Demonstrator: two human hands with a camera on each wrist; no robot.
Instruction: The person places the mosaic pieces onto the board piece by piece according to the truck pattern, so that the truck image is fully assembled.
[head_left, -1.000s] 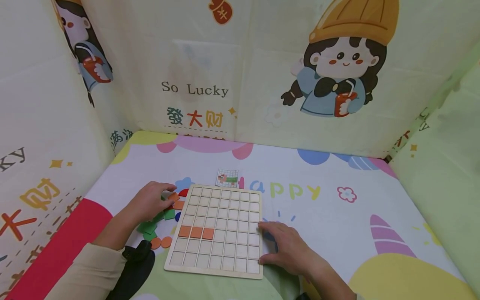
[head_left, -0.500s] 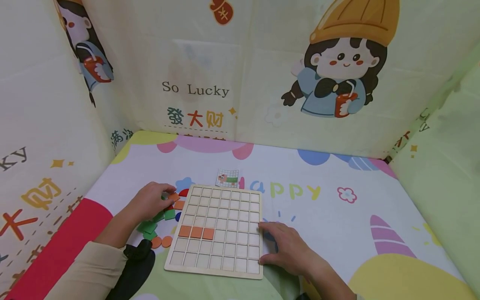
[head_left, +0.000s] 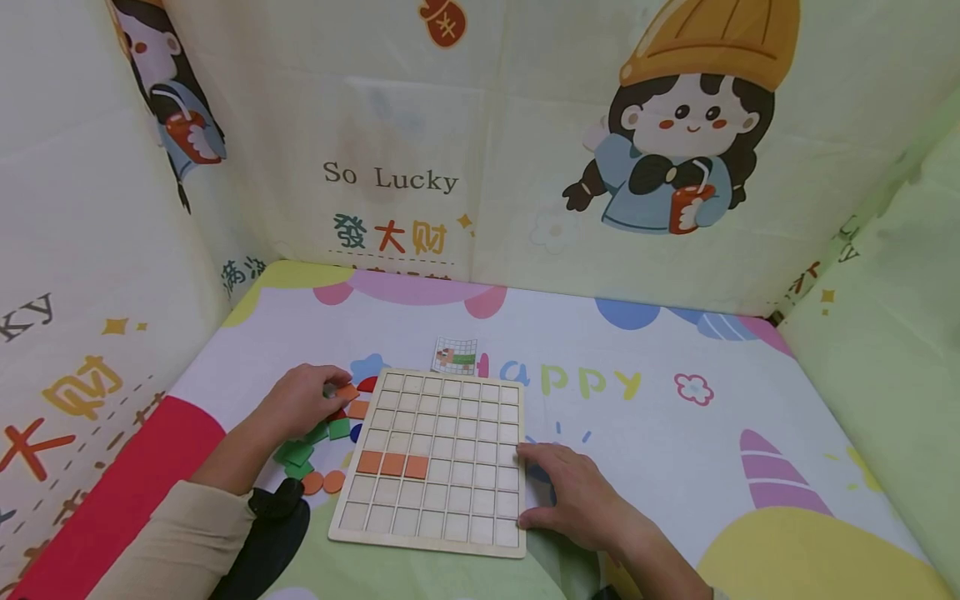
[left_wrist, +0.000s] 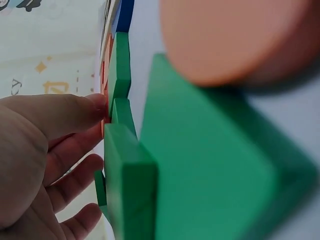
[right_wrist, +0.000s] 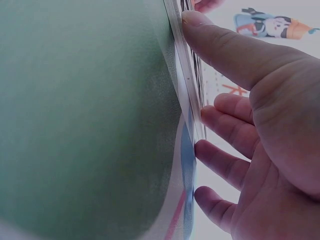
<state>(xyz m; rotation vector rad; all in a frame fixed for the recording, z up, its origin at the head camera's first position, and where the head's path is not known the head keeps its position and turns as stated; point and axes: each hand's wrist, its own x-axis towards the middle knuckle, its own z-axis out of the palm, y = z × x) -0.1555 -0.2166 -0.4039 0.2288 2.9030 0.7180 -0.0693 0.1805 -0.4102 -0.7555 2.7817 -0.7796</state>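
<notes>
One orange tile (head_left: 348, 392) part-hidden by left hand (head_left: 302, 402), grip unclear; right hand (head_left: 568, 493) spread, touching board (head_left: 461, 473).

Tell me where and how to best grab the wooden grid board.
Probably its bare right rim, coming from the right: the wooden grid board lies flat with a plain border there, and the right hand touches that edge, while loose tiles crowd the left side.

two hands (head_left: 302, 403) (head_left: 576, 500), one board (head_left: 439, 472), one card (head_left: 454, 357)
</notes>
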